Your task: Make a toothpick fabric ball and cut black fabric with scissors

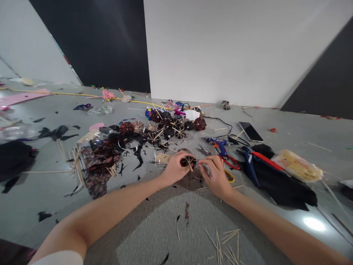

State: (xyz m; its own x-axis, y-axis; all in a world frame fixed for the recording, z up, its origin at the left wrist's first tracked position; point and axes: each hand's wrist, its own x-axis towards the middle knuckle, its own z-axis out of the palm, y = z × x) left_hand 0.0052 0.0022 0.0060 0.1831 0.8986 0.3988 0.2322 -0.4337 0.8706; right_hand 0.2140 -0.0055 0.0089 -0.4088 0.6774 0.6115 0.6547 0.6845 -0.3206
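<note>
My left hand point(174, 168) is closed around a small dark cloth umbrella point(188, 161) with thin wooden sticks fanning out from its middle like ribs. Thumb and fingers grip it at its left side. Close by on the right, my right hand point(216, 177) is pinched at the umbrella's edge; whatever lies between its fingertips is too small to make out. Just beyond the hands lie several similar little umbrellas point(179, 131) in black and dark floral cloth. Scissors with red handles point(232, 162) and a yellow-handled pair point(229, 176) lie beside my right hand, partly hidden by it.
A blue glue gun point(220, 144) with a black cord and a phone point(250, 131) lie at the right. Blue-and-red pliers-like handles point(252, 167) rest on black cloth point(286, 189). Floral cloth point(97, 173) and sticks point(78, 165) are at the left; loose sticks point(219, 244) lie in front.
</note>
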